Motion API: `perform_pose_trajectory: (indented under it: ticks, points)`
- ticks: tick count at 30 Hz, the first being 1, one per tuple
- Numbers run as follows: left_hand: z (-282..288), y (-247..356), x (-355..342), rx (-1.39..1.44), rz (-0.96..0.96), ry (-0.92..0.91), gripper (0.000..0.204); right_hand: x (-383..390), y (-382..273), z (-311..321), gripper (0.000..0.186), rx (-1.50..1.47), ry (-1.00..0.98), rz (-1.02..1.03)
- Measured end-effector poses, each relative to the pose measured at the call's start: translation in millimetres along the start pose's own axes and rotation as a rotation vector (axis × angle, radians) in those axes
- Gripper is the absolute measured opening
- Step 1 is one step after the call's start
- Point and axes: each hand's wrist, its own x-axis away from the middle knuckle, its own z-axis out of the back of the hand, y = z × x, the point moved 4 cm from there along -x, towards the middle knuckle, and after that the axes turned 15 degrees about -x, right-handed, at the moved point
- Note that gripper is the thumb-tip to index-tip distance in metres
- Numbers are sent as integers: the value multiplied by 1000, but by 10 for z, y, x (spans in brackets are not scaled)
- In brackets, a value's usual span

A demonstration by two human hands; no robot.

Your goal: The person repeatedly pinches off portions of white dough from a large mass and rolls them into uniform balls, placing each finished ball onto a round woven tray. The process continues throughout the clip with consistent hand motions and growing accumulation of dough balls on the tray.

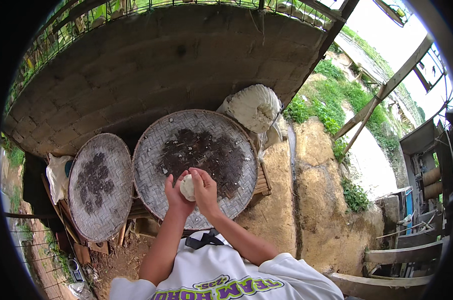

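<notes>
My left hand [177, 194] and my right hand [205, 194] are cupped together around a pale, lumpy white ball [187, 187], their fingers closed against it. They hold it above the near part of a large round woven tray [151, 150], whose middle has a dark, damp-looking stain with white flecks. To the left, a smaller round woven tray [111, 205] has a similar dark patch.
A white sack [251, 107] full of pale material rests behind the large tray against a block wall [176, 60]. White cloth [59, 177] lies at the left. A concrete ledge [271, 215], a narrow gutter, weeds and a wooden structure [404, 255] are on the right.
</notes>
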Motion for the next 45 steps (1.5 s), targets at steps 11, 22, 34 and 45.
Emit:
perform_pose_trajectory:
  ticks: [11, 22, 34, 45]
  points:
    - [-3, -47, -27, 23, -11, -89, 62, -31, 120, 175, 29, 193, -135, -50]
    - [-13, -34, 28, -47, 83, -78, 63, -35, -31, -66, 26, 324, -211, 120]
    - [-118, -13, -60, 187, 39, -611, 71, 91, -199, -124, 50, 687, -343, 319]
    - [-91, -27, -9, 0, 40, 73, 76, 4, -89, 44, 36, 216, -152, 21]
